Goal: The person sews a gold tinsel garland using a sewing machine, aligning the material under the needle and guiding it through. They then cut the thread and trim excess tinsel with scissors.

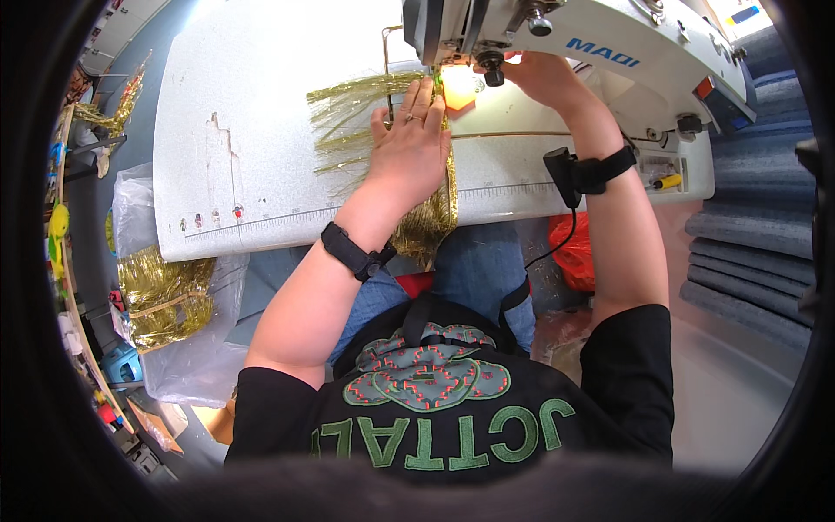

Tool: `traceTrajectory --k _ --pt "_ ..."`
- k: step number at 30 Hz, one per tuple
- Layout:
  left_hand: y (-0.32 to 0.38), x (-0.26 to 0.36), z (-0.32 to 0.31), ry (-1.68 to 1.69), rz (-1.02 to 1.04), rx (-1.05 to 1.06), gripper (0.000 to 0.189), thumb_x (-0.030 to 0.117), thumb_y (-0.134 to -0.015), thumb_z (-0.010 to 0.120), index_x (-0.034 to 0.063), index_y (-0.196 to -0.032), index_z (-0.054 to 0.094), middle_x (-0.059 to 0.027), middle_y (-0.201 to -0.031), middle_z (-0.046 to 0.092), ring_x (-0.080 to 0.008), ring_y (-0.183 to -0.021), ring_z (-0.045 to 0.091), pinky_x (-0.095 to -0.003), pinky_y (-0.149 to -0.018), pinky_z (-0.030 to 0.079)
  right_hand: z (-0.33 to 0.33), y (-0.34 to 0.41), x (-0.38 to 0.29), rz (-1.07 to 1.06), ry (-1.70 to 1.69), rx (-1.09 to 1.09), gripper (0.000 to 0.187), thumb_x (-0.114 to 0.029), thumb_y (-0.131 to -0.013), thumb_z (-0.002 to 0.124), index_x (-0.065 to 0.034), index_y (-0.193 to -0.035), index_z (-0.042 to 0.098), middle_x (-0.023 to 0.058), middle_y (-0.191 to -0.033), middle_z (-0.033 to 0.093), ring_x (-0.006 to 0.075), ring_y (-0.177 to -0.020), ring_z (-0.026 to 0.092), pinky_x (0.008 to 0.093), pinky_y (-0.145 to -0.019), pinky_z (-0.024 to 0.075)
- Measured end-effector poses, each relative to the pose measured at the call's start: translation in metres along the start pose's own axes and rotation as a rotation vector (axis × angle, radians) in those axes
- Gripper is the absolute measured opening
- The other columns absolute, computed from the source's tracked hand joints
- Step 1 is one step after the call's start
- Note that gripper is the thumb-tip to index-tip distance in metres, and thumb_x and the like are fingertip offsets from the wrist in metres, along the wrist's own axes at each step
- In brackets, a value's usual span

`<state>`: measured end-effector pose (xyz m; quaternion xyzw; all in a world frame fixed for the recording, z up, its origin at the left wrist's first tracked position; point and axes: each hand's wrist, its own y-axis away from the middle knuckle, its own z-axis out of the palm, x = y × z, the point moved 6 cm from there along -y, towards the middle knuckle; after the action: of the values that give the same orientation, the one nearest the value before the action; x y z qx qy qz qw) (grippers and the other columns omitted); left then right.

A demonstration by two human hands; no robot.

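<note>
My left hand [412, 140] lies flat, palm down, on a gold metallic tinsel fringe [342, 98], its fingertips close to the needle area of a MAQI sewing machine [603, 52]. The fringe's strands spread leftward over the table, and its banded edge [451, 189] runs down past the hand and over the front edge. Behind the machine's needle area is my right hand [538, 75], with its fingertips partly covered by a black knob [492, 68]. Whether those fingers hold anything is hidden. A bright lamp glow [458, 88] lights the spot between the hands.
The white sewing table [261, 156] has a printed ruler along its front. More gold fringe [166, 297] rests on clear plastic at the left. A red plastic bag [573, 251] sits below the table, and folded blue-grey fabric [750, 261] is stacked at the right. A wire guide [386, 59] stands beyond the fringe.
</note>
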<state>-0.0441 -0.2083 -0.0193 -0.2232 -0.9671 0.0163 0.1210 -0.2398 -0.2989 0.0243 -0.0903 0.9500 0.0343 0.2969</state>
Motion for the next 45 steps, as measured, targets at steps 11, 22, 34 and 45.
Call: traceTrajectory --k 11,22,34,45 --pt "0.01 0.003 -0.002 -0.039 0.008 0.009 0.045 0.028 -0.106 0.044 0.0107 -0.147 0.042 -0.0134 -0.169 0.027 -0.0251 -0.157 0.025 -0.0581 -0.118 0.019 -0.008 0.014 -0.016 0.038 -0.089 -0.04 0.061 -0.047 -0.083 0.083 0.0051 -0.111 0.067 0.0176 -0.092 0.07 0.0244 -0.082 0.067 0.0361 -0.073 0.054" --pt "0.006 0.001 -0.001 -0.046 0.005 0.013 0.046 0.029 -0.107 0.043 0.0099 -0.148 0.041 -0.0128 -0.169 0.028 -0.0242 -0.157 0.024 -0.0583 -0.119 0.02 0.002 0.033 -0.013 -0.077 -0.114 0.055 0.08 -0.044 -0.083 0.086 0.0074 -0.135 0.054 0.0211 -0.117 0.069 0.0198 -0.087 0.066 0.0339 -0.078 0.0561" --pt "-0.002 -0.005 0.002 -0.01 -0.007 -0.012 0.047 0.03 -0.108 0.041 0.012 -0.15 0.035 -0.0115 -0.17 0.026 -0.0229 -0.158 0.023 -0.0564 -0.12 0.016 0.045 0.099 -0.059 0.03 0.006 0.026 0.031 -0.031 -0.081 0.084 -0.0056 -0.094 0.071 0.0125 -0.096 0.069 0.0311 -0.085 0.07 0.0419 -0.076 0.0561" --pt "0.004 -0.017 -0.033 0.17 0.09 0.147 0.046 0.011 -0.102 0.052 0.0177 -0.147 0.049 -0.0064 -0.156 0.051 -0.0207 -0.148 0.042 -0.0491 -0.116 0.019 0.071 0.13 -0.071 0.078 -0.157 0.239 0.02 -0.012 -0.086 0.079 -0.0027 -0.098 0.066 0.0131 -0.089 0.07 0.0279 -0.078 0.071 0.0387 -0.072 0.0564"
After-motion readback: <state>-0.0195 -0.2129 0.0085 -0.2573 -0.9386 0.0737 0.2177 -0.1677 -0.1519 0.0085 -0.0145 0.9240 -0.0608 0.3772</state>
